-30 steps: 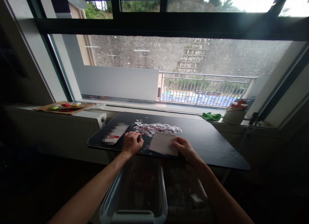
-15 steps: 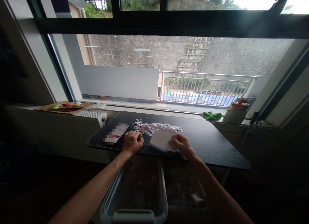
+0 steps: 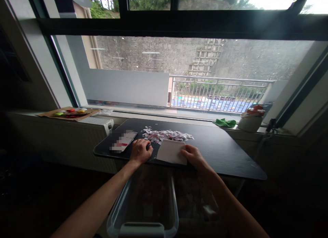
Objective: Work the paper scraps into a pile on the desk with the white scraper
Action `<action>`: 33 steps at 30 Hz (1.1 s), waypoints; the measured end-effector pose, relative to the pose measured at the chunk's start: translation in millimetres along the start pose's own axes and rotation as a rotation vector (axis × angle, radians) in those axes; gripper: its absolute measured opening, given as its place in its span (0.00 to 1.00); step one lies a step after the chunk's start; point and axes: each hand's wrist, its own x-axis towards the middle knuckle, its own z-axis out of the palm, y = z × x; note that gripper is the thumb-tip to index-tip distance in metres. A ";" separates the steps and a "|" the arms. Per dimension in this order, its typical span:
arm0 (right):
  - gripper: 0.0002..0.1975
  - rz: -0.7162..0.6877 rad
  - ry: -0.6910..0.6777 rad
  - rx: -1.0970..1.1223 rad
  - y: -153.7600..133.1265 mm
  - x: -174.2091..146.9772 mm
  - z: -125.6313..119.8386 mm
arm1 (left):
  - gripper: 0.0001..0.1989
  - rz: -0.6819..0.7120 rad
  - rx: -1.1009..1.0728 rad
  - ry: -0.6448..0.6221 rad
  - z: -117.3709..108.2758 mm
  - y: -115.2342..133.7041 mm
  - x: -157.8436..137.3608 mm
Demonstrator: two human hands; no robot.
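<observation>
My right hand [image 3: 192,156] grips a white, roughly square sheet of paper or card [image 3: 171,151] by its right edge, thumb on top. The sheet is held low over the front of the dark table [image 3: 217,149], just in front of a spread heap of small white paper scraps [image 3: 167,135]. My left hand [image 3: 140,151] is at the table's front edge, fingers curled closed; whatever is in them is hidden. A phone [image 3: 128,139], partly blurred out, lies left of that hand.
Below the table edge stands a clear plastic bin [image 3: 142,227]. Beyond the table is the window sill with a green cloth [image 3: 224,123] and a pale pot [image 3: 249,123]. At left, a brown board [image 3: 69,114] with colourful items lies above a radiator [image 3: 97,122].
My right hand has brought the white sheet slightly left and down, toward the table's front edge. The left hand stays in place.
</observation>
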 end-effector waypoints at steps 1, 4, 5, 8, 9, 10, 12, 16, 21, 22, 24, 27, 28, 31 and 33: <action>0.10 -0.002 -0.027 0.000 -1.3 -0.8 1.7 | 0.09 0.002 -0.001 0.001 0.3 -0.2 -0.1; 0.10 -0.022 -0.088 0.052 -6.3 -2.5 4.2 | 0.09 -0.001 -0.003 0.007 1.1 -0.5 -0.1; 0.11 -0.032 -0.066 0.081 -7.8 -2.2 2.2 | 0.09 -0.002 -0.005 0.009 1.1 -0.4 -0.1; 0.14 -0.036 0.145 0.151 -7.9 1.3 -16.5 | 0.09 0.003 -0.011 0.016 0.8 0.0 0.1; 0.15 -0.027 0.235 0.158 -6.3 3.0 -26.0 | 0.09 0.006 -0.013 0.019 0.6 0.2 0.1; 0.16 -0.017 0.313 0.174 -4.0 4.4 -36.1 | 0.09 0.008 -0.013 0.022 0.3 0.3 0.2; 0.17 0.009 0.445 0.228 2.2 6.3 -54.2 | 0.08 0.009 -0.012 0.024 0.0 0.5 0.2; 0.20 -0.052 0.522 0.327 14.5 7.6 -69.8 | 0.08 0.007 -0.007 0.012 -0.8 0.8 -0.1; 0.18 -0.207 0.617 0.224 22.3 16.3 -71.1 | 0.09 0.004 -0.009 -0.006 -1.6 -0.3 -0.2; 0.18 -0.220 0.619 0.218 22.7 18.8 -71.6 | 0.09 0.006 -0.010 -0.007 -1.6 -0.7 -0.1; 0.18 -0.235 0.577 0.195 23.0 23.2 -72.1 | 0.10 0.013 -0.009 -0.007 -1.5 -1.5 0.2; 0.16 -0.269 0.481 0.100 22.4 25.7 -69.5 | 0.09 0.017 -0.001 -0.006 -1.6 -2.0 0.5; 0.15 -0.282 0.462 0.061 22.0 25.3 -68.0 | 0.09 0.014 0.001 -0.005 -1.8 -2.0 0.6; 0.13 -0.297 0.448 -0.029 20.3 21.1 -64.5 | 0.09 0.010 0.004 -0.006 -2.2 -1.9 0.7; 0.12 -0.304 0.458 -0.053 18.7 17.6 -63.4 | 0.09 0.009 0.006 -0.006 -2.4 -2.0 0.8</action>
